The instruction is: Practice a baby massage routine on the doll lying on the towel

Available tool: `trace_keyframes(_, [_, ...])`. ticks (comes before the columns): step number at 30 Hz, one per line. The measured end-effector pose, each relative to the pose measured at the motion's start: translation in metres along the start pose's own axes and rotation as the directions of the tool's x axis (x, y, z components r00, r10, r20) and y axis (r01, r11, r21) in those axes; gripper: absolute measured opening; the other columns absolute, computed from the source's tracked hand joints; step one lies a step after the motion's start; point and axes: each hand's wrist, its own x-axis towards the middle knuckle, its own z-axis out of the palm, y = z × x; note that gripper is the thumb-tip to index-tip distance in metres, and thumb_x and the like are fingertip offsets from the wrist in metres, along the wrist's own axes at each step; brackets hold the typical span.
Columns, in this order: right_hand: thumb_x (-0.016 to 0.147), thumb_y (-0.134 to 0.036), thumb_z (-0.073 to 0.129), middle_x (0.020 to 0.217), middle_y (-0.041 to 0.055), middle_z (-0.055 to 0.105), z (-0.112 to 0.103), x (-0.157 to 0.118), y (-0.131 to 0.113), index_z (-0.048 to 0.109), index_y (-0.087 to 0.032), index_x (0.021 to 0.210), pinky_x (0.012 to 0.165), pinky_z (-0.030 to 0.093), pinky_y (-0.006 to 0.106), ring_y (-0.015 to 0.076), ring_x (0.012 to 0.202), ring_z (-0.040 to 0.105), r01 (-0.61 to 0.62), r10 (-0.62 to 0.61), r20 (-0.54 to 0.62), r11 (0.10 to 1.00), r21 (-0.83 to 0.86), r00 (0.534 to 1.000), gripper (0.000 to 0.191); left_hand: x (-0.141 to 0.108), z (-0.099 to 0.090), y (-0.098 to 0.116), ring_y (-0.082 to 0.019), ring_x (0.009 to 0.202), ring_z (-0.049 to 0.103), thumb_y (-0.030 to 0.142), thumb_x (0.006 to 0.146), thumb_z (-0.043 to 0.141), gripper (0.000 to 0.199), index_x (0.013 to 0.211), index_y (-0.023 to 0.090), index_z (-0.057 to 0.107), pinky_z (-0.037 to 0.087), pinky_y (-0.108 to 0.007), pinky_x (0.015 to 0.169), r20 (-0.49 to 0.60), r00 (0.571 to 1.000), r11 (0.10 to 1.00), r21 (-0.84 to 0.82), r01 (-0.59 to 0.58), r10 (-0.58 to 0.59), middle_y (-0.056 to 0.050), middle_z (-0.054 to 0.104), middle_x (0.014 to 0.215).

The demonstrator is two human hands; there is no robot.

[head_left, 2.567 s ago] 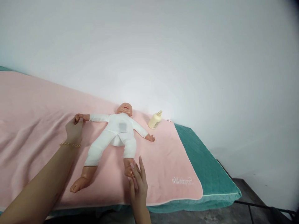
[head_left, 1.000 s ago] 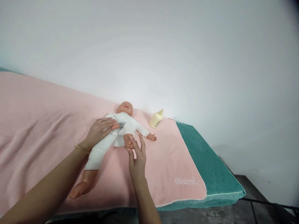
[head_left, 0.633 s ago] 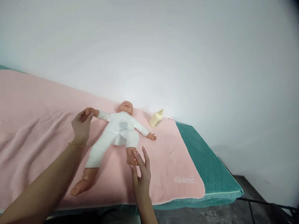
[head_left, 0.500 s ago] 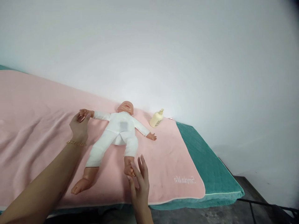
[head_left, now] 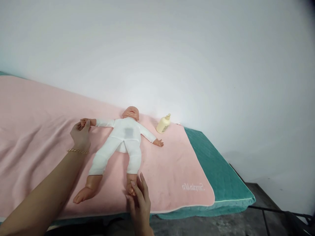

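A baby doll point(head_left: 126, 132) with a white cloth body and plastic head, hands and feet lies on its back on a pink blanket point(head_left: 172, 170). At the left, my left hand point(head_left: 81, 135) is closed around the doll's hand, its thumb and fingers pinching it; a gold chain bracelet circles that wrist. Near the front edge, my right hand point(head_left: 140, 200) grips the doll's foot on the right side between thumb and fingers. The doll's other foot point(head_left: 85, 194) rests free on the blanket, and its other arm stretches out to the right.
A cream pump bottle point(head_left: 163, 124) stands on the blanket right of the doll's head, close to the white wall point(head_left: 157, 59). Beneath the blanket is a green mattress point(head_left: 219, 170), its corner showing at right. Dark floor and a thin black bar point(head_left: 273, 211) appear at lower right.
My right hand has moved down and left with the doll's foot, and that leg is straighter. My left hand still holds the doll's hand, slightly further left.
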Motion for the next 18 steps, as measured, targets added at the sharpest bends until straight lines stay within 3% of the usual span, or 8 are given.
trace_keyframes(3, [0.101,-0.018,0.05,0.152,0.0119,0.05,0.0,0.001,0.0,0.061,-0.027,0.137,0.097,0.06,0.035,0.0263,0.133,0.057,-0.016,0.016,-0.004,0.999,0.027,1.0,0.039,-0.008,0.005,0.012,-0.026,0.104,0.065,0.045,0.081,0.069,0.036,0.098,0.015,0.058,0.052,-0.051,0.099,-0.109,0.994,1.0,-0.017,0.009,-0.011,-0.01,0.067,0.099])
trace_keyframes(5, [0.101,-0.017,0.05,0.153,0.0109,0.049,0.0,0.004,0.001,0.061,-0.029,0.138,0.097,0.06,0.035,0.0263,0.132,0.057,-0.017,0.016,0.004,0.999,0.04,1.0,0.04,-0.014,0.008,0.02,-0.027,0.107,0.066,0.042,0.081,0.07,0.034,0.099,0.015,0.061,0.052,-0.051,0.101,-0.12,0.992,1.0,0.008,-0.031,0.031,-0.011,0.068,0.104])
trace_keyframes(10, [0.102,-0.017,0.047,0.154,0.01,0.048,-0.001,0.025,0.001,0.059,-0.031,0.141,0.097,0.06,0.034,0.0257,0.132,0.058,-0.002,0.003,-0.003,1.0,0.027,1.0,0.043,-0.032,0.016,0.037,-0.028,0.118,0.065,0.033,0.082,0.073,0.045,0.122,0.014,0.065,0.049,-0.048,0.108,0.12,0.971,0.972,0.091,-0.217,0.206,-0.011,0.069,0.125])
trace_keyframes(18, [0.1,-0.015,0.051,0.152,0.0094,0.051,0.007,0.099,-0.005,0.057,-0.033,0.142,0.099,0.059,0.036,0.0244,0.135,0.056,0.02,-0.019,-0.049,1.0,0.017,0.999,0.046,-0.058,0.023,0.046,-0.028,0.123,0.063,0.042,0.082,0.073,0.037,0.117,0.031,0.074,0.048,-0.046,0.11,0.401,0.889,0.908,0.248,-0.336,0.22,-0.002,0.071,0.128])
